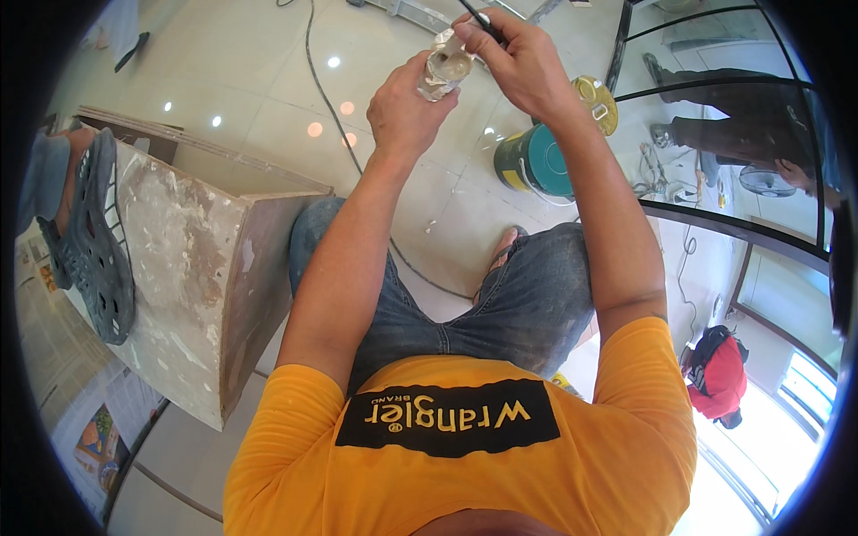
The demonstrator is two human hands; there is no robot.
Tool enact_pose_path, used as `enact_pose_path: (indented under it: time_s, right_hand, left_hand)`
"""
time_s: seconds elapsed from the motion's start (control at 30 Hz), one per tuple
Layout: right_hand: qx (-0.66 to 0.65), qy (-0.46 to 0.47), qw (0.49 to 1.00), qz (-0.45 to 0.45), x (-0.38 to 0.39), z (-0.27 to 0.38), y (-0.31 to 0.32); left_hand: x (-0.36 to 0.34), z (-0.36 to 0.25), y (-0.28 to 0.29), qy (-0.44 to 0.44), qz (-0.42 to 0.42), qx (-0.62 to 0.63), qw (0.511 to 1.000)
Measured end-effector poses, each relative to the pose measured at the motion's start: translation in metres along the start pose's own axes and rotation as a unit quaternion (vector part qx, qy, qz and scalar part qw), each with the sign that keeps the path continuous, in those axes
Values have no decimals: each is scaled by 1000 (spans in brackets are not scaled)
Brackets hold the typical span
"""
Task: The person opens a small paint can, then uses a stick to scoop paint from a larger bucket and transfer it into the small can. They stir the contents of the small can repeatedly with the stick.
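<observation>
My left hand is wrapped round a small cup with crinkled silvery foil about it and some pale, murky content inside, high in the middle of the view. My right hand grips a thin dark stick-like tool just above the cup, its thumb at or close to the foil rim. The tool's lower end is hidden by my fingers. Below and behind my right forearm stands a dark green bucket with a lid, beside a yellow container.
Another person's foot in a grey clog rests on a stained plywood box at left. A cable crosses the tiled floor. Glass panels reflecting a person stand at right, with a red bag below them. Newspapers lie lower left.
</observation>
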State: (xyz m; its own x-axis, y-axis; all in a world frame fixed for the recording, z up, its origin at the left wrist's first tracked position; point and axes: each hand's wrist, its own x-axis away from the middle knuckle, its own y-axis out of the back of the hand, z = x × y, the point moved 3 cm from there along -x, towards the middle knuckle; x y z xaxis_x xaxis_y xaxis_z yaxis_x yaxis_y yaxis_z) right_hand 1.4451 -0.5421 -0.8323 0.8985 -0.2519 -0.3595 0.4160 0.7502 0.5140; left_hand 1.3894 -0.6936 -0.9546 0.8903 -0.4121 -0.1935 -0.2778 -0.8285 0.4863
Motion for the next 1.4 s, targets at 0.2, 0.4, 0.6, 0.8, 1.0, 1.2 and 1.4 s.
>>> enact_pose_path:
  time_s: [0.2, 0.4, 0.6, 0.8, 1.0, 1.2, 1.4]
  right_hand:
    - [204, -92, 973, 58, 1, -9, 4]
    - [-22, -38, 999, -11, 0, -2, 1]
    - [153, -103, 981, 61, 1, -8, 2]
    - [1, -62, 998, -8, -1, -9, 2]
    - [124, -113, 984, 67, 0, -6, 0]
    - [71, -53, 996, -5, -2, -1, 0]
    - [62, -100, 992, 49, 0, -2, -1]
  left_hand:
    - [0, -2, 2, -2, -1, -3, 1000]
    - [0, -3, 2, 1, 1, 1, 1000]
    - [0, -2, 2, -5, -2, -4, 1000]
    - [0, -2, 2, -6, 7, 7, 1000]
    - [-1, 1, 2, 1, 11, 6, 1000]
    - [0, 0, 1, -2, 7, 13, 1000]
    - [0, 0, 0, -5, 11, 7, 1000]
